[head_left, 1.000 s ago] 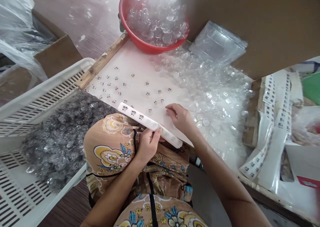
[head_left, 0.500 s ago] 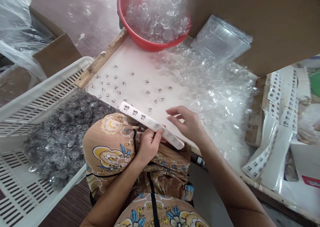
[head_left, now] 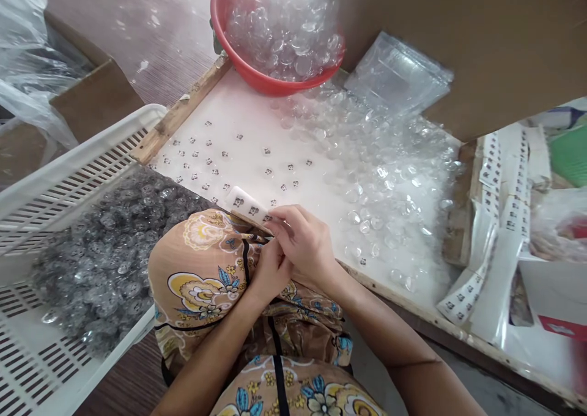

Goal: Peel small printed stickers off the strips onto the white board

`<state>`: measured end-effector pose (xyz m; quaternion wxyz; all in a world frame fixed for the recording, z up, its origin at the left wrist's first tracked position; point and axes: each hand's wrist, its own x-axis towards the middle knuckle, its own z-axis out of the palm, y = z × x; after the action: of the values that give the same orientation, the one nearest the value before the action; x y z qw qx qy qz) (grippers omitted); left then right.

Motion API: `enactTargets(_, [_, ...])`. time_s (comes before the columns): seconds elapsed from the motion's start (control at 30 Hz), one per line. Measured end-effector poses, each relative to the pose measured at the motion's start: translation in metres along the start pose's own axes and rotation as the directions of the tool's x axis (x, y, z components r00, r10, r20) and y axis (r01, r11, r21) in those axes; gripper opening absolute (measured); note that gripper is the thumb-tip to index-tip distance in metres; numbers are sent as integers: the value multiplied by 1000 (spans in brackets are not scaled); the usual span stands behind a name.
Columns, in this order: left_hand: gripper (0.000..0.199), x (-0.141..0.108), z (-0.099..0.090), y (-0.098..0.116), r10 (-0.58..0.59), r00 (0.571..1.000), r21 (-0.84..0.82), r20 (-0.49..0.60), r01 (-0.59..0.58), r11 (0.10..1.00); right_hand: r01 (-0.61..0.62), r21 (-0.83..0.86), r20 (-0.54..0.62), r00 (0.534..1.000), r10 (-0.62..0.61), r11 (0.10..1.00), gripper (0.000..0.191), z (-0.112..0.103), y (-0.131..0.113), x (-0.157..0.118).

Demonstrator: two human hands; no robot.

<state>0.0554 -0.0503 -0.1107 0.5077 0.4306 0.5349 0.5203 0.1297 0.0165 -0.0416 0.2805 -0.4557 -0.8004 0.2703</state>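
Observation:
A folded white sticker strip (head_left: 246, 201) printed with small black cartoon figures lies over my lap, its far end at the table's front edge. My left hand (head_left: 274, 268) is closed around the strip from below, partly covered by the other hand. My right hand (head_left: 305, 238) is over it, thumb and fingers pinched on the strip beside one of the printed figures; whether a sticker has lifted is hidden. Past the strip, several small clear pieces with the same figures (head_left: 209, 161) are spread on the white tabletop (head_left: 257, 119).
Clear round domes (head_left: 376, 196) cover the table's right side. A red basin (head_left: 275, 85) of domes stands at the back, with clear plastic bags (head_left: 398, 76) beside it. Left, a white basket (head_left: 82, 153) holds dark-printed pieces (head_left: 119, 251). More sticker strips (head_left: 509, 220) lie at right.
My right hand has moved left from above the table onto the strip, its fingers closing there. My left hand still holds the strip. The view has shifted slightly.

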Motion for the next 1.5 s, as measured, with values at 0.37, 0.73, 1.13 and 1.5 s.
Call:
enactTargets(0.37, [27,0,3,13,-86,994,-96,63,92,991,-369,352,-27,915,404,860,15,-45,78,19])
enactTargets(0.73, [30,-2,3,6,-92,993,-71,75,97,993,-502,146,51,864,501,852,16,-34,118,21])
enactTargets(1.13, [30,-2,2,4,-72,994,-100,82,80,992,-455,-56,27,889,457,889,10,-30,96,21])
enactTargets(1.5, [30,-2,2,5,-59,995,-101,81,67,993,-408,-173,43,906,420,897,9,-29,96,22])
